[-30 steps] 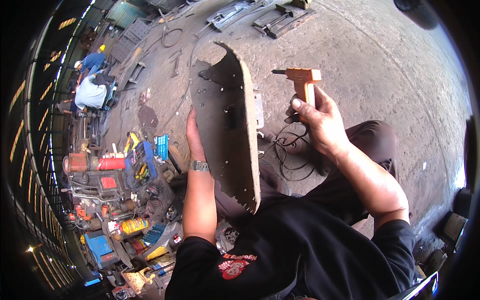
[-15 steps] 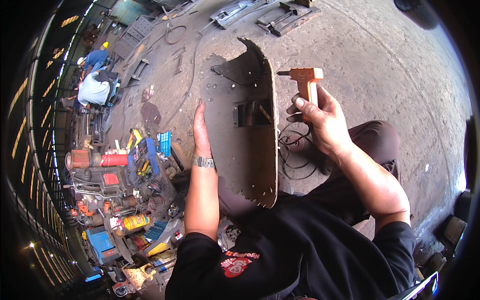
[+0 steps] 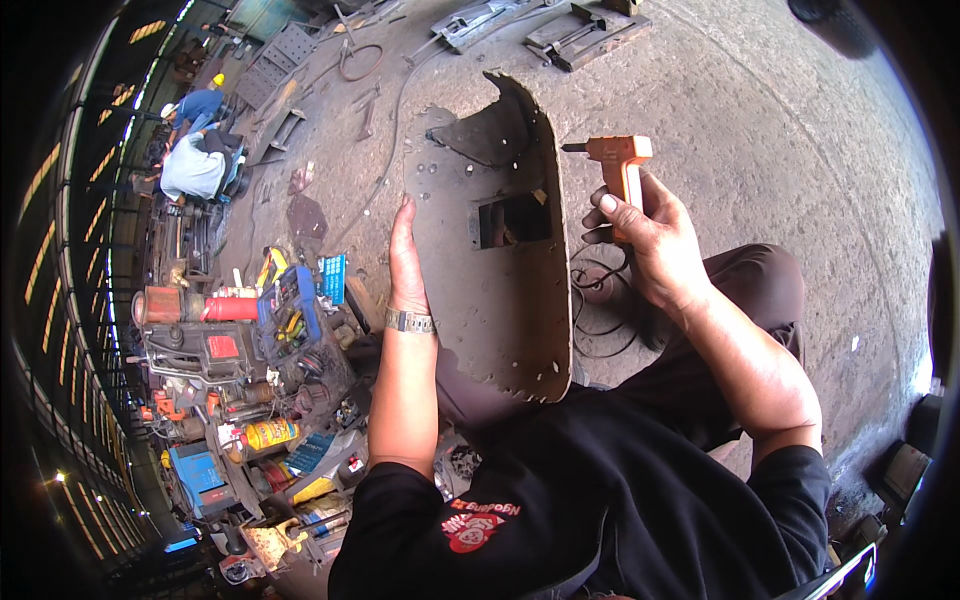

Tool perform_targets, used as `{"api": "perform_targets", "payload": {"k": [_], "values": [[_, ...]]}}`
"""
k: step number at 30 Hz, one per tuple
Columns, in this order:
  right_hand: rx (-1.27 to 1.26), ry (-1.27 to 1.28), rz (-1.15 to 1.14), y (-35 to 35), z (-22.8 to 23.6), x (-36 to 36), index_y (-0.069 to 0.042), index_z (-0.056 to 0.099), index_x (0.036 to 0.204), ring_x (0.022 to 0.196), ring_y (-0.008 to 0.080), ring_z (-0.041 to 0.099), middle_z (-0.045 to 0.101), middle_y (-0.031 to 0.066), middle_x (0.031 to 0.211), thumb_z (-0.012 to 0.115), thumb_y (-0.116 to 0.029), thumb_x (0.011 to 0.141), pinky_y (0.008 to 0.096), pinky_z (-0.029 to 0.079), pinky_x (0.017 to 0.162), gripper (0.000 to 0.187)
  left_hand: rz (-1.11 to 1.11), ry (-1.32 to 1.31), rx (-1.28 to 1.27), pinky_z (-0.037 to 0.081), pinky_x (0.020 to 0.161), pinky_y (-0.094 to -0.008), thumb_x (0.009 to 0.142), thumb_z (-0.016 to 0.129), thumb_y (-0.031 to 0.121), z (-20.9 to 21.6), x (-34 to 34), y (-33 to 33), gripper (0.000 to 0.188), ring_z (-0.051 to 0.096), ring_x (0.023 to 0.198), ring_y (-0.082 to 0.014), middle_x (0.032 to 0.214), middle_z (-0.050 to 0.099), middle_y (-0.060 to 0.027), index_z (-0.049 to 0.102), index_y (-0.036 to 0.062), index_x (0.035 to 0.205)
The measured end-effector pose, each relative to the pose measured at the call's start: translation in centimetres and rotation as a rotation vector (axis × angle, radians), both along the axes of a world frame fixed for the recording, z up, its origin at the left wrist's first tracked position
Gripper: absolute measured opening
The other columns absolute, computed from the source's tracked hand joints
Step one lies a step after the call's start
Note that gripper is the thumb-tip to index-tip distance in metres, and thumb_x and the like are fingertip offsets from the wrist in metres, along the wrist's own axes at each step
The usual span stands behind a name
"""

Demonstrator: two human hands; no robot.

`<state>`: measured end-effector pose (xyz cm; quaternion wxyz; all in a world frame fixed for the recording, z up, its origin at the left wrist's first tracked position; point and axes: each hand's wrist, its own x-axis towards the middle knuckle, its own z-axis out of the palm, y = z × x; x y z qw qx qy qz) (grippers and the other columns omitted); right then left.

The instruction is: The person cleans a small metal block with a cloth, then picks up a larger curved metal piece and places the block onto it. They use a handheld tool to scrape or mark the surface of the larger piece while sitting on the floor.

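A dark, curved panel [image 3: 495, 315] stands upright in front of me, its upper and lower ends jagged and broken. It has a rectangular opening near the middle and several small holes. My left hand [image 3: 406, 262] grips its left edge, with part of the fingers hidden behind it. To the right of the panel, my right hand [image 3: 662, 250] is closed around the handle of an orange pistol-shaped tool [image 3: 622, 152]. The tool's dark tip points left at the panel's right edge, a small gap apart. A black cord [image 3: 600, 352] lies looped below that hand.
At left, a crowded spread of tools includes a blue tool case [image 3: 305, 300], a yellow can [image 3: 270, 433] and a blue box [image 3: 198, 478]. Two people [image 3: 195, 165] crouch farther off. Metal frames [image 3: 585, 35] lie on the concrete floor [image 3: 740, 150] at the far side.
The panel has swung slightly, its lower end shifting right and its inner face tilting. The orange tool has moved very slightly right. Both hands keep their holds.
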<state>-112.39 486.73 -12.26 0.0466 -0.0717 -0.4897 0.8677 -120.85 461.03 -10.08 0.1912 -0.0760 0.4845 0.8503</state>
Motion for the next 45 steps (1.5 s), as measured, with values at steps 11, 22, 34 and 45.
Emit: {"api": "perform_targets", "payload": {"k": [11, 22, 34, 45], "values": [[0.02, 0.01, 0.044, 0.5, -0.4, 0.0, 0.005, 0.047, 0.137, 0.094, 0.0183, 0.064, 0.059, 0.0109, 0.111, 0.068, -0.015, 0.097, 0.036, 0.057, 0.083, 0.05, 0.088, 0.122, -0.173, 0.049, 0.104, -0.0426, 0.099, 0.056, 0.049, -0.7, 0.0, -0.6, 0.062, 0.061, 0.12, -0.0257, 0.134, 0.061, -0.013, 0.05, 0.005, 0.142], [0.041, -0.007, 0.014, 0.4, 0.1, 0.2, 0.002, 0.053, 0.13, 0.092, 0.0166, 0.065, 0.065, 0.0089, 0.106, 0.067, -0.018, 0.097, 0.034, 0.053, 0.085, 0.041, 0.102, 0.119, -0.07, 0.045, 0.107, -0.0416, 0.099, 0.061, 0.044, -0.7, 0.5, -0.9, 0.061, 0.055, 0.125, -0.025, 0.138, 0.056, -0.0102, 0.047, 0.0058, 0.144], [0.018, -0.005, 0.026, 0.5, -0.2, 0.0, 0.004, 0.05, 0.134, 0.093, 0.0177, 0.064, 0.061, 0.0106, 0.109, 0.068, -0.016, 0.097, 0.0355, 0.055, 0.084, 0.046, 0.026, 0.108, 0.076, 0.041, 0.11, -0.0437, 0.099, 0.059, 0.048, -1.4, 0.5, -1.2, 0.064, 0.053, 0.128, -0.0278, 0.141, 0.055, -0.012, 0.046, 0.0055, 0.145], [0.076, 0.01, 0.031, 0.2, 0.2, -0.1, 0.004, 0.046, 0.142, 0.1, 0.0195, 0.063, 0.061, 0.013, 0.119, 0.069, -0.019, 0.097, 0.0377, 0.055, 0.089, 0.055, 0.104, 0.147, -0.223, 0.044, 0.109, -0.0429, 0.097, 0.059, 0.052, -1.1, 0.6, -0.3, 0.071, 0.054, 0.13, -0.0259, 0.142, 0.055, -0.0144, 0.045, 0.0032, 0.146]]}}
